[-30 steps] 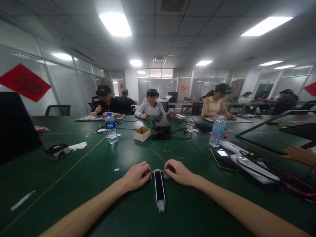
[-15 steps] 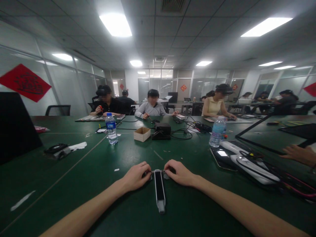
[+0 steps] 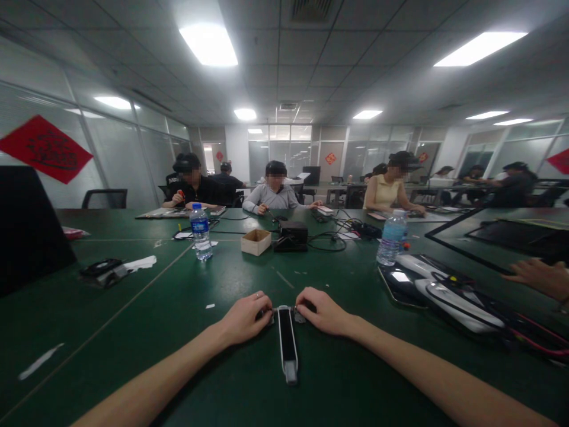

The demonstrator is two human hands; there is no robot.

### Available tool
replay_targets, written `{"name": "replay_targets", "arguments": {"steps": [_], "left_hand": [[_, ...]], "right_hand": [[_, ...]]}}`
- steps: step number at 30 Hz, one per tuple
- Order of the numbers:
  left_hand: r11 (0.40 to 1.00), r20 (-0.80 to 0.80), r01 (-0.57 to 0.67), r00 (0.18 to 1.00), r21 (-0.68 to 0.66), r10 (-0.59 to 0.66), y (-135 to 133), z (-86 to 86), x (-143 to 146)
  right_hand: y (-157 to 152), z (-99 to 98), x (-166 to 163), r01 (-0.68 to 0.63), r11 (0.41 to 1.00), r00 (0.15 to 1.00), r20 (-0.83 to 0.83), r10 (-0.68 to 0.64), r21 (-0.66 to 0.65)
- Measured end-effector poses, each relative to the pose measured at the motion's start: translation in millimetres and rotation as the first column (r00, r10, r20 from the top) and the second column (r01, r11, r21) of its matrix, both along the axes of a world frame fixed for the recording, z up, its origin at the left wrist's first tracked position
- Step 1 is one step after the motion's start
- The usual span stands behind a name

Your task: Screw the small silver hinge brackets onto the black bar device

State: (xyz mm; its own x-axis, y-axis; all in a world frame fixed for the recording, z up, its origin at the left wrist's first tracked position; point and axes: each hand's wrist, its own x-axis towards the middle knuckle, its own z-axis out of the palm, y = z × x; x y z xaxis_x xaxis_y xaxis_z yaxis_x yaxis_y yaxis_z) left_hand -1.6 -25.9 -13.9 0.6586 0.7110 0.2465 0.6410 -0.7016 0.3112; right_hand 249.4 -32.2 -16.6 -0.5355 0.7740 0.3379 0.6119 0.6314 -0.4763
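A long narrow device with a black middle strip, a pale rim and a grey tip lies on the green table, its tip towards me. At its far left corner, my left hand is closed, fingertips pinched around a small grey piece that mostly hides behind them. Opposite, at the far right corner, my right hand pinches a similar grey piece. Whether these pieces belong to the device is too small to tell. Both hands rest on the table.
A water bottle, an open cardboard box and a black block with cables stand ahead. On the right are another bottle, a tablet, white tools and a co-worker's hand. A black panel stands left.
My hands and the device stay in place. At the right, the co-worker's hand has shifted slightly left, and the dark panel beside it now lies lower.
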Motion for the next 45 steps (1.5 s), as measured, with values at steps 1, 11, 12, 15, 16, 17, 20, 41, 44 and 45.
{"name": "replay_targets", "arguments": {"steps": [1, 11, 12, 15, 16, 17, 20, 41, 44, 45], "left_hand": [[1.000, 0.001, 0.001, 1.000, 0.004, -0.001, 0.0, 0.1, 0.0], [1.000, 0.003, 0.007, 1.000, 0.019, -0.007, 1.0, -1.9, -0.3], [1.000, 0.005, 0.008, 1.000, 0.017, -0.009, 1.0, -1.8, -0.3], [1.000, 0.002, 0.006, 1.000, 0.018, -0.006, 0.7, -1.3, -0.1], [1.000, 0.000, 0.005, 1.000, 0.021, -0.005, 0.7, -1.3, 0.0], [1.000, 0.000, 0.004, 1.000, 0.024, -0.004, 0.8, -1.4, 0.1], [0.999, 0.012, 0.014, 1.000, 0.034, -0.015, 1.4, -2.2, 0.2], [1.000, 0.002, 0.012, 1.000, 0.023, -0.012, 0.6, -0.7, -0.3], [1.000, 0.003, 0.015, 1.000, 0.015, -0.015, 0.5, -0.3, -0.2], [1.000, 0.001, 0.014, 1.000, 0.015, -0.014, 0.8, -0.8, -0.2]], "right_hand": [[0.2, -0.6, 0.1, -0.009, 1.000, 1.000, 0.001, 0.009, 0.004], [1.3, -5.2, 1.5, -0.021, 1.000, 0.999, -0.039, 0.021, -0.013], [1.6, -5.2, 1.3, -0.021, 1.000, 0.999, -0.031, 0.021, -0.007], [3.0, -5.2, 0.8, -0.020, 0.999, 1.000, 0.004, 0.020, 0.028], [3.3, -5.3, 0.6, -0.023, 0.999, 1.000, 0.013, 0.022, 0.038], [3.5, -5.5, 0.6, -0.026, 0.999, 1.000, 0.018, 0.025, 0.045], [2.9, -5.5, 1.0, -0.018, 1.000, 1.000, -0.010, 0.018, 0.023], [0.8, -3.3, 0.7, -0.029, 1.000, 1.000, -0.013, 0.029, -0.004], [0.5, -3.9, 0.7, -0.041, 0.999, 0.999, 0.007, 0.041, 0.005], [0.6, -4.3, 0.5, -0.034, 0.999, 0.999, -0.003, 0.034, 0.007]]}}
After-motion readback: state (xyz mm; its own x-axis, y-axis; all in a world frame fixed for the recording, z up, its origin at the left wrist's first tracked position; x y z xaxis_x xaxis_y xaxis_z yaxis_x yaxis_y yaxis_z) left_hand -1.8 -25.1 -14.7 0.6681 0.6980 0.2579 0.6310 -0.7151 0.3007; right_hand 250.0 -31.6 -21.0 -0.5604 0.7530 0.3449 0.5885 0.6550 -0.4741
